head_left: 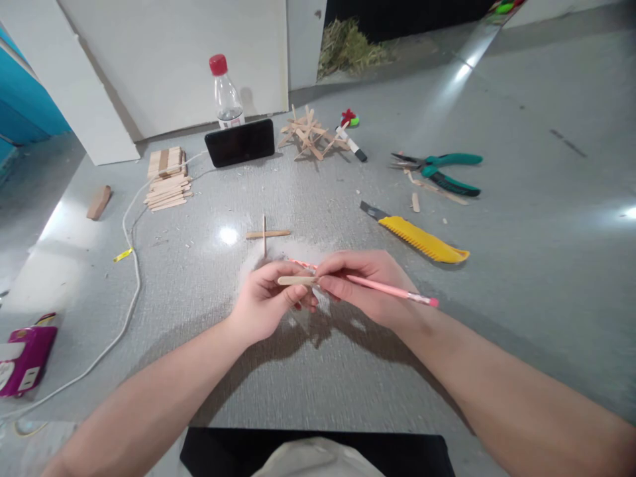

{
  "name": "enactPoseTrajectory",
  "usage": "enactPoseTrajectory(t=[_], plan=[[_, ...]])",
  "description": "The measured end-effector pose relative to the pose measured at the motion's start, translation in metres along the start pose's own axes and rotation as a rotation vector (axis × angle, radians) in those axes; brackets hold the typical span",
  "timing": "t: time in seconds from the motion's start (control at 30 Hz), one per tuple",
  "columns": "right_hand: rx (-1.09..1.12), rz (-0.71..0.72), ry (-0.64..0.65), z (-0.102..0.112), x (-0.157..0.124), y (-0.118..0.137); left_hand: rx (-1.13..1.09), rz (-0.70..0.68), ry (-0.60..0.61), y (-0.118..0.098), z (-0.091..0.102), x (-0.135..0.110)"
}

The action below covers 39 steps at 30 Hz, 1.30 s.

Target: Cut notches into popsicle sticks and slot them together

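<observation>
A craft stick (294,281) is pinched between the thumb and fingers of my left hand (263,298), its rounded end pointing left. My right hand (365,281) is closed around a pink pencil (392,289) whose eraser end points to the right. The right fingertips also meet the right end of the stick, hiding that end. A pinkish patterned length shows beyond the fingers; I cannot tell whether it is part of the pencil. Just past my hands, two crossed craft sticks (278,233) lie on the grey surface (308,371).
Stacked craft sticks (167,192), a propped phone (240,144) and a bottle (227,99) stand far left. Behind are a stick pile (311,136) and a marker (355,146). Pliers (440,169) and a yellow cutter (422,240), blade out, lie right. A white cable (130,311) runs left.
</observation>
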State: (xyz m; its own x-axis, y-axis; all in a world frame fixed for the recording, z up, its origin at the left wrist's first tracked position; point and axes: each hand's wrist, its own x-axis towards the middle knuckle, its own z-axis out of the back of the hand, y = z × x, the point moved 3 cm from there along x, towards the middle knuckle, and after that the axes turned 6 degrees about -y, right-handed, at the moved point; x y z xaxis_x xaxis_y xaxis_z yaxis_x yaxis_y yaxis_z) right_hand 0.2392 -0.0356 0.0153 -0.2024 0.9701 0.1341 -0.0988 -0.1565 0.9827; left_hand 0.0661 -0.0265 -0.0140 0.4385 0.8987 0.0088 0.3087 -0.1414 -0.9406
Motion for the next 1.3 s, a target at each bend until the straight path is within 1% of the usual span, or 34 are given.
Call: enactPoseTrajectory(t=[0.07,0.13,0.27,0.37,0.43,0.53,0.6,0.67,0.73,0.77,0.83,0.9,1.0,1.07,1.13,1.2,1.3], plan=[[0.009,-0.046,0.008,0.0,0.0,0.0,0.006,0.026,0.012,0.002,0.001,0.0],[-0.018,-0.064,-0.022,0.0,0.0,0.001,0.014,0.039,0.011,0.002,0.001,0.0],[-0.025,-0.052,-0.053,-0.001,-0.002,0.003,0.013,0.019,0.021,0.001,-0.001,0.0],[-0.003,-0.036,-0.072,0.002,-0.003,0.0,0.042,-0.005,-0.005,-0.002,-0.002,-0.002],[0.039,-0.031,-0.143,0.006,-0.004,-0.005,0.061,-0.026,-0.036,-0.004,-0.002,-0.003],[0.107,-0.033,-0.298,0.016,-0.003,-0.013,0.074,-0.098,-0.074,-0.007,-0.001,-0.003],[0.029,-0.027,-0.361,0.021,-0.002,-0.014,0.112,-0.166,-0.101,-0.009,0.0,-0.003],[-0.122,-0.003,-0.339,0.021,0.0,-0.011,0.154,-0.185,-0.146,-0.01,0.002,-0.002],[-0.233,0.039,-0.256,0.019,0.002,-0.006,0.163,-0.132,-0.223,-0.009,0.003,-0.002],[-0.249,0.063,-0.219,0.017,0.003,-0.002,0.153,-0.094,-0.269,-0.008,0.004,-0.003],[-0.253,0.111,-0.189,0.016,0.004,0.003,0.131,-0.04,-0.351,-0.007,0.005,-0.004],[-0.257,0.14,-0.181,0.016,0.004,0.007,0.116,-0.023,-0.382,-0.006,0.004,-0.004],[-0.264,0.132,-0.144,0.015,0.004,0.007,0.135,-0.031,-0.37,-0.005,0.002,-0.005],[-0.261,0.094,-0.136,0.013,0.002,0.003,0.192,-0.047,-0.375,-0.004,0.002,-0.005],[-0.226,0.032,-0.152,0.011,0.0,-0.003,0.249,-0.055,-0.36,-0.004,0.002,-0.007],[-0.176,-0.027,-0.176,0.009,-0.003,-0.007,0.263,-0.064,-0.312,-0.003,0.0,-0.009],[-0.152,-0.037,-0.2,0.006,-0.007,-0.008,0.261,-0.085,-0.266,-0.004,-0.001,-0.011]])
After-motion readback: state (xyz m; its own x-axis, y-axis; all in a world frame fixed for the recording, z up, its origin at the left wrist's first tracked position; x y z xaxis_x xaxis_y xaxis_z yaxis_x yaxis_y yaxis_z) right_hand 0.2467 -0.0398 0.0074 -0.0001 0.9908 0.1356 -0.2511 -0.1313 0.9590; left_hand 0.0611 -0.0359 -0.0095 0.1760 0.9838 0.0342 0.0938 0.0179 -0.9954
